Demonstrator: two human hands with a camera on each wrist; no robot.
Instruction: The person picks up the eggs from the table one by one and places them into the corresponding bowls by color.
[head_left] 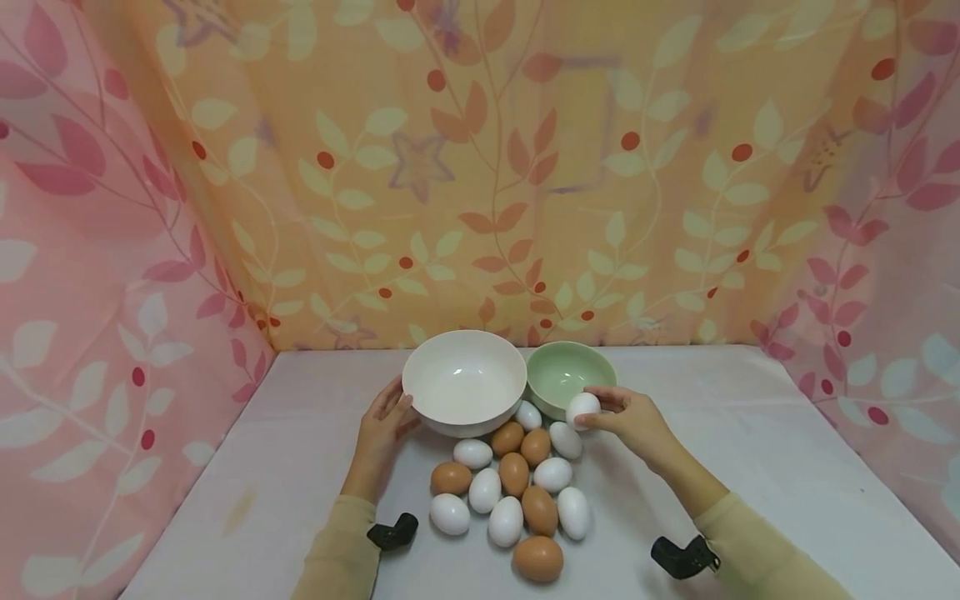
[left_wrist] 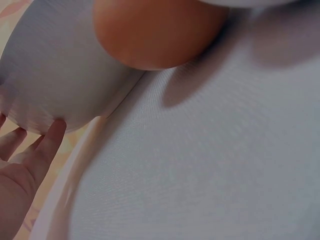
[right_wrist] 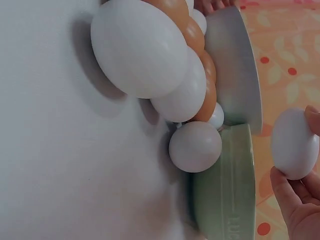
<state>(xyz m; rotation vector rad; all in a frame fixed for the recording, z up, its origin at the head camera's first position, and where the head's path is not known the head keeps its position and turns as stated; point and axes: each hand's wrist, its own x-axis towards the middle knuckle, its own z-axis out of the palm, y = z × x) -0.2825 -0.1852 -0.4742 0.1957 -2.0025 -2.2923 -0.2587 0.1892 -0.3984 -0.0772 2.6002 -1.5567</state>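
Note:
My right hand pinches a white egg between thumb and fingers, at the near right rim of a small green bowl. In the right wrist view the pinched egg shows beyond the rim of the green bowl. My left hand rests against the left side of a larger white bowl, its fingertips on the outer wall in the left wrist view. Both bowls stand side by side, and their visible insides hold nothing.
In front of the bowls lie several loose white and brown eggs, among them a brown egg nearest me and a white egg at the left. A patterned curtain hangs behind and beside the pale tabletop.

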